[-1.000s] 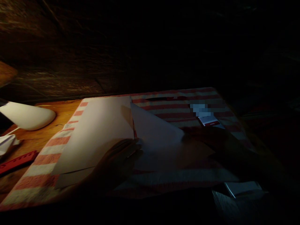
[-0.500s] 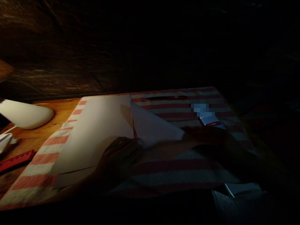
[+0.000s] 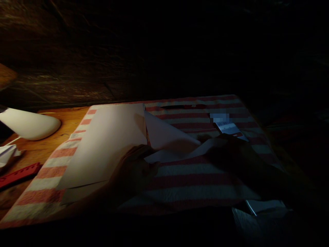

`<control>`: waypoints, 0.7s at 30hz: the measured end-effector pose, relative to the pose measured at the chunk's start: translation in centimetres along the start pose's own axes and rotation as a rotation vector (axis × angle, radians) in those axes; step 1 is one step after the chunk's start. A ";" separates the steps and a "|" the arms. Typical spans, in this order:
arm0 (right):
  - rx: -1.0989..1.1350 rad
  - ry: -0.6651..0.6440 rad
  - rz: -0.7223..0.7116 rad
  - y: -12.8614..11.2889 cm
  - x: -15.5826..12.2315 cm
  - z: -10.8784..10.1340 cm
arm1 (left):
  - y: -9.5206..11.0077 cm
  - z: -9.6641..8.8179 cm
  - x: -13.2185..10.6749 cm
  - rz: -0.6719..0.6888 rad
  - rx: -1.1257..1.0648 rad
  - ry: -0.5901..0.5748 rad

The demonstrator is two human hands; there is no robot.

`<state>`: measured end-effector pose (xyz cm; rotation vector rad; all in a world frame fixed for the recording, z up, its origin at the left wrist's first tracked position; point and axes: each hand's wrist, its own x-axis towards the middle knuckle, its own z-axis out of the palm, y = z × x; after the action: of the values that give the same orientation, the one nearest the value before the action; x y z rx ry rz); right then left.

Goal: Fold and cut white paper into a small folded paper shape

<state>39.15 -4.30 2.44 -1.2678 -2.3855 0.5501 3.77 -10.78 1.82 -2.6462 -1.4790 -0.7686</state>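
Note:
The scene is very dark. A large white sheet of paper (image 3: 110, 144) lies on a red-and-white striped cloth (image 3: 195, 178). Its right part (image 3: 167, 135) is folded up and over into a triangular flap. My left hand (image 3: 133, 168) rests on the paper at the fold, fingers curled against the sheet. My right hand (image 3: 228, 151), in deep shadow, is at the flap's right edge and seems to pinch it.
A white lamp head (image 3: 28, 125) lights the wooden table (image 3: 46, 147) from the left. A red ruler (image 3: 17, 173) lies at the left edge. A small white-and-red card (image 3: 230, 129) sits on the cloth at the back right. Pale papers (image 3: 262, 209) lie at the lower right.
The right portion of the sheet has been lifted and folded farther back toward the left, uncovering more striped cloth. My right hand moved up with the flap's edge. My left hand stayed at the fold.

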 end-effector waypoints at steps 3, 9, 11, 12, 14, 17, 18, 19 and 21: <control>0.010 0.014 -0.008 -0.3 0.2 0.0 | -0.2 0.0 0.1 0.018 -0.038 -0.024; -0.106 0.062 0.133 -0.8 0.3 0.2 | -0.2 0.3 0.3 -0.108 -0.052 -0.013; -0.096 0.062 0.136 -0.9 0.4 0.3 | 0.0 0.5 0.5 -0.196 -0.126 -0.010; -0.086 0.065 0.141 -1.0 0.4 0.4 | 0.0 0.5 0.6 -0.222 -0.157 -0.007; -0.066 0.049 0.146 -1.1 0.6 0.4 | 0.0 0.7 0.7 -0.246 -0.165 0.003; -0.056 0.030 0.132 -1.3 0.9 0.2 | -0.1 0.8 0.8 -0.233 -0.081 -0.009; -0.058 0.028 0.124 -1.3 1.0 0.2 | -0.2 0.8 0.8 -0.227 -0.049 -0.017; -0.058 0.033 0.123 -1.4 1.1 0.1 | -0.2 0.9 0.8 -0.222 -0.025 -0.025; -0.046 0.037 0.145 -1.6 1.3 0.1 | -0.2 0.9 0.7 -0.222 -0.007 -0.033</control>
<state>37.36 -4.05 3.35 -1.4659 -2.3006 0.5115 4.31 -9.89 1.31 -2.5395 -1.8045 -0.7459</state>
